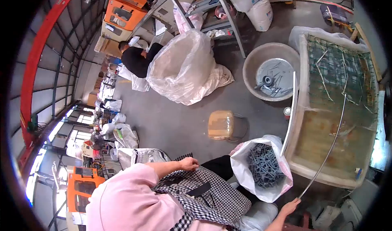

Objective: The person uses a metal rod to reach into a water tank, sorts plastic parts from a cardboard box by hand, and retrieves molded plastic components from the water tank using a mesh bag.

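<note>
My right hand (290, 206) is closed around the near end of a long thin metal rod (326, 157). The rod slants away over a large pale tub (290, 149) of murky brownish water, its far end by a green mesh (337, 67). Close to that hand stands an open white sack (239, 165) full of grey, nail-like pieces (264, 165). My left hand (189, 164) hovers or rests above my checkered apron (196, 182), fingers curled in and nothing visible in them. Whether it touches the apron I cannot tell.
A round grey basin (250, 73) holds a few loose pieces. Ahead are a small tan stool (220, 125), a small can (287, 111), a big plastic-lined sack (183, 71) and a metal rack (230, 16). A person in black (136, 61) sits farther off, near orange machines (124, 10).
</note>
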{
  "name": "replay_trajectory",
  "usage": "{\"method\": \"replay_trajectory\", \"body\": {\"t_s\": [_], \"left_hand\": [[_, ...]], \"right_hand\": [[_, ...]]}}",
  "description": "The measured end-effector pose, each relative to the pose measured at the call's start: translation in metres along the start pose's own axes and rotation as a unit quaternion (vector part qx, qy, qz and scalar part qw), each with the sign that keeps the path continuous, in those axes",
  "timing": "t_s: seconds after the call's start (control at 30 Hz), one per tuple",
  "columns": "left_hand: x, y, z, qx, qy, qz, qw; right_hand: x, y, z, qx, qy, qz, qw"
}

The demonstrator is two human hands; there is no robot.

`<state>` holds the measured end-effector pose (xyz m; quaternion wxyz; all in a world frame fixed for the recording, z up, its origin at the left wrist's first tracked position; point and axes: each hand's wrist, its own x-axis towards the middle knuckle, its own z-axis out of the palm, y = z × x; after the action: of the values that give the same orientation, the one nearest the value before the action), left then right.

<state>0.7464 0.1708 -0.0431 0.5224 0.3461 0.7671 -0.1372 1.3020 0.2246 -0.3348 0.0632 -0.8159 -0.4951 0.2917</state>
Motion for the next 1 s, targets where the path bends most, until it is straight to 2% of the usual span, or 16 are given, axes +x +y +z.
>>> {"method": "replay_trajectory", "body": {"t_s": [0.03, 0.13, 0.2, 0.27, 0.33, 0.4, 0.43, 0.47, 0.53, 0.63, 0.67, 0.73, 0.8, 0.87, 0.93, 1.0], "left_hand": [[-0.003, -0.006, 0.001, 0.001, 0.003, -0.001, 1.000], [-0.006, -0.031, 0.008, 0.009, 0.030, 0.016, 0.999], [-0.007, -0.032, 0.000, -0.005, 0.000, 0.001, 1.000], [0.002, -0.038, -0.004, -0.007, 0.018, 0.042, 0.999], [0.008, -0.034, -0.015, -0.021, 0.036, 0.067, 0.997], [0.023, -0.036, -0.032, -0.027, 0.043, 0.101, 0.994], [0.031, -0.035, -0.042, -0.031, 0.038, 0.118, 0.992], [0.038, -0.035, -0.054, -0.033, 0.032, 0.135, 0.990], [0.058, -0.046, -0.075, -0.028, 0.069, 0.191, 0.979], [0.075, -0.061, -0.126, -0.047, 0.058, 0.164, 0.984], [0.082, -0.066, -0.146, -0.018, 0.050, 0.145, 0.988], [0.096, -0.090, -0.168, -0.009, 0.122, 0.145, 0.982], [0.078, -0.097, -0.198, -0.043, 0.103, 0.086, 0.990], [0.076, -0.119, -0.204, -0.029, 0.112, 0.086, 0.990], [0.078, -0.147, -0.202, -0.019, 0.124, 0.079, 0.989], [0.079, -0.177, -0.189, 0.036, 0.100, 0.065, 0.992]], "right_hand": [[0.021, 0.007, 0.018, 0.000, 0.019, -0.045, 0.999], [0.049, -0.004, 0.031, -0.001, -0.015, -0.040, 0.999], [0.038, -0.088, -0.025, -0.103, -0.077, 0.125, 0.984], [0.040, -0.041, -0.004, -0.056, -0.090, 0.053, 0.993], [0.017, -0.016, -0.004, 0.019, -0.107, 0.039, 0.993], [-0.027, -0.033, -0.029, 0.010, -0.091, 0.062, 0.994], [-0.048, -0.027, -0.028, 0.022, -0.013, 0.000, 1.000], [-0.066, -0.023, -0.028, -0.049, -0.010, 0.009, 0.999], [-0.101, -0.034, -0.045, 0.062, -0.102, -0.042, 0.992], [-0.158, -0.100, -0.054, 0.042, -0.050, 0.023, 0.998], [-0.172, -0.130, -0.056, 0.052, -0.073, 0.022, 0.996], [-0.199, -0.194, -0.059, 0.071, -0.120, 0.022, 0.990], [-0.223, -0.253, -0.066, 0.082, -0.165, 0.017, 0.983], [-0.244, -0.291, -0.071, 0.112, -0.193, 0.014, 0.975], [-0.243, -0.276, -0.042, 0.213, -0.195, 0.000, 0.957], [-0.243, -0.276, -0.035, 0.231, -0.209, 0.005, 0.950]]}}
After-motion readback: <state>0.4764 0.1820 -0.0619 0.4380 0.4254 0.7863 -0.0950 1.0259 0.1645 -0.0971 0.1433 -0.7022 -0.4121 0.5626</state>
